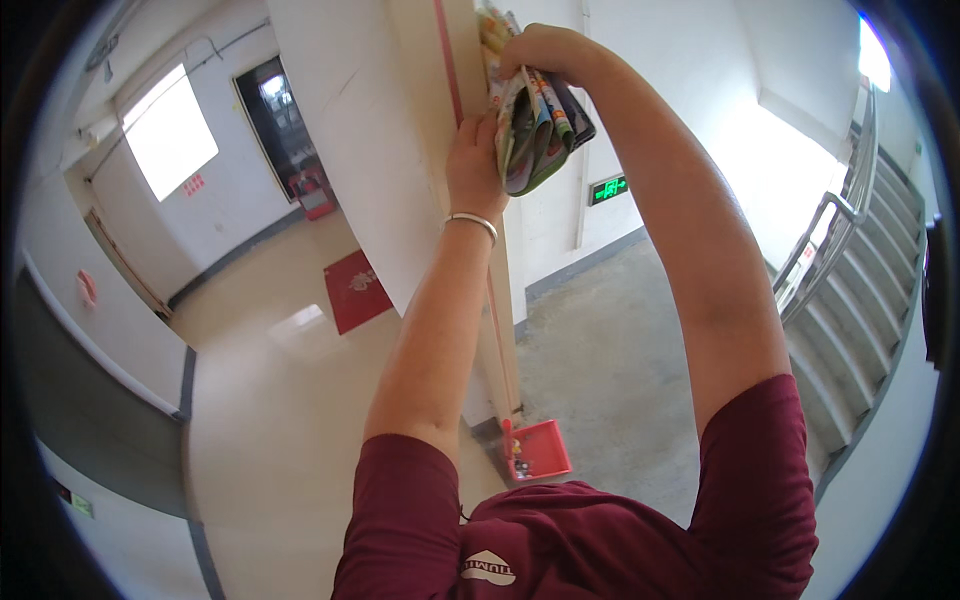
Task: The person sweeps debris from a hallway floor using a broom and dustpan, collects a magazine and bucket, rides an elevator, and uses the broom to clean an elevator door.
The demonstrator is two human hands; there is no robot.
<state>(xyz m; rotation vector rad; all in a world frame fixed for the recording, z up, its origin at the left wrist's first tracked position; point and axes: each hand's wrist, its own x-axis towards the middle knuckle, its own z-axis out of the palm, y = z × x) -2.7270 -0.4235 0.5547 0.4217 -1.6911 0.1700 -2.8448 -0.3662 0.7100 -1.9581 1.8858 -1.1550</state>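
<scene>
Both arms reach up to the edge of a cream door frame (424, 90) with a red strip along it. My right hand (551, 52) grips a bundle of folded printed sheets or bags (536, 139), whose looped lower ends hang below the fingers. A dark flat object (576, 120) lies against the bundle's right side; what it is cannot be told. My left hand (478, 161), with a silver bangle (472, 219) at the wrist, is raised against the frame beside the bundle. Its fingertips are partly hidden, so whether it holds anything cannot be told.
A red dustpan (541, 450) with small litter stands on the floor at the foot of the frame. A red mat (358, 292) lies on the tiled floor to the left. Stairs (855, 322) with a metal railing (847, 210) are at the right.
</scene>
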